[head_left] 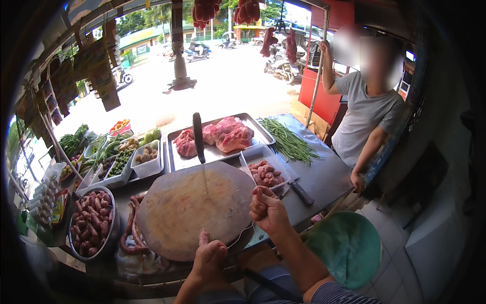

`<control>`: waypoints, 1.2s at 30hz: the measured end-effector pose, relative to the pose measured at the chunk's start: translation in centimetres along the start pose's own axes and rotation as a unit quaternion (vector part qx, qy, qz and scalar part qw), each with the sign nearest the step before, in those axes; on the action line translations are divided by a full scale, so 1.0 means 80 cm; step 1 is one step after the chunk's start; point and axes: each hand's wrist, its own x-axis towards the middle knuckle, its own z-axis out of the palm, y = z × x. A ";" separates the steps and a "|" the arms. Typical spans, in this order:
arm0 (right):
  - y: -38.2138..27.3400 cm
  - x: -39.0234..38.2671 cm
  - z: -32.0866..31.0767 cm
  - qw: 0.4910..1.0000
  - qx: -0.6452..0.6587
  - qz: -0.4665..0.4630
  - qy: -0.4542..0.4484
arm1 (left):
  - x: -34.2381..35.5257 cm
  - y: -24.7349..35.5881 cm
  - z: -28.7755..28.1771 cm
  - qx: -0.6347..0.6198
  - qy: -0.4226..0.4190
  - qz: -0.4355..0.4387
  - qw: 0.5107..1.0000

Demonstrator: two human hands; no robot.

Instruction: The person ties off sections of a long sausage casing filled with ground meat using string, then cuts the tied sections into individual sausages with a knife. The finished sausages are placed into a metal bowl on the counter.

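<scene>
My left hand [208, 259] is closed at the near edge of the round wooden chopping board [177, 207]. A pinkish tip pokes up from it; I cannot tell whether that is sausage or a finger. To its right my right hand [270, 212] is raised, fingers pinched on a thin white string [246, 229] that curves down toward my left hand. A knife [199, 139] with a dark handle stands upright, its blade tip on the board. A string of reddish sausage [130, 230] lies along the board's left edge.
A basin of short sausages [91, 223] sits left. Behind the board are a metal tray [174, 162] with raw meat, a tub of meat pieces [266, 175], long green beans [288, 142] and vegetables [119, 162]. Another knife [301, 193] lies right, near a green-topped stool [349, 248]. A person [367, 111] stands far right.
</scene>
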 end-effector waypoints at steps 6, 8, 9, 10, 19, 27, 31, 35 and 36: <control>0.012 -0.006 -0.007 0.999 -0.017 0.017 0.023 | -0.007 -0.011 -0.011 -0.013 0.055 -0.038 0.998; 0.012 -0.002 -0.024 1.000 -0.012 -0.001 0.022 | -0.005 -0.010 -0.011 0.061 0.051 0.014 0.997; 0.014 -0.002 -0.033 0.999 -0.018 0.009 0.035 | -0.004 -0.008 -0.010 0.068 0.024 -0.004 0.997; 0.017 -0.001 -0.040 1.000 -0.017 0.010 0.023 | -0.003 -0.006 -0.011 0.088 0.011 -0.003 0.996; 0.012 0.031 -0.044 0.942 -0.304 -0.144 0.024 | 0.051 -0.027 -0.060 0.010 0.081 -0.045 0.996; 0.028 0.101 -0.035 0.489 -0.784 -0.374 -0.077 | 0.154 -0.068 -0.081 0.026 0.104 -0.063 0.992; 0.045 0.155 -0.054 0.388 -0.847 -0.359 -0.059 | 0.174 -0.090 -0.088 0.213 0.082 -0.093 0.969; 0.060 0.166 -0.084 0.296 -0.905 -0.300 -0.047 | 0.155 -0.085 -0.077 0.278 0.069 -0.065 0.956; 0.060 0.158 -0.087 0.415 -0.853 -0.313 -0.052 | 0.144 -0.077 -0.077 0.239 0.045 -0.117 0.963</control>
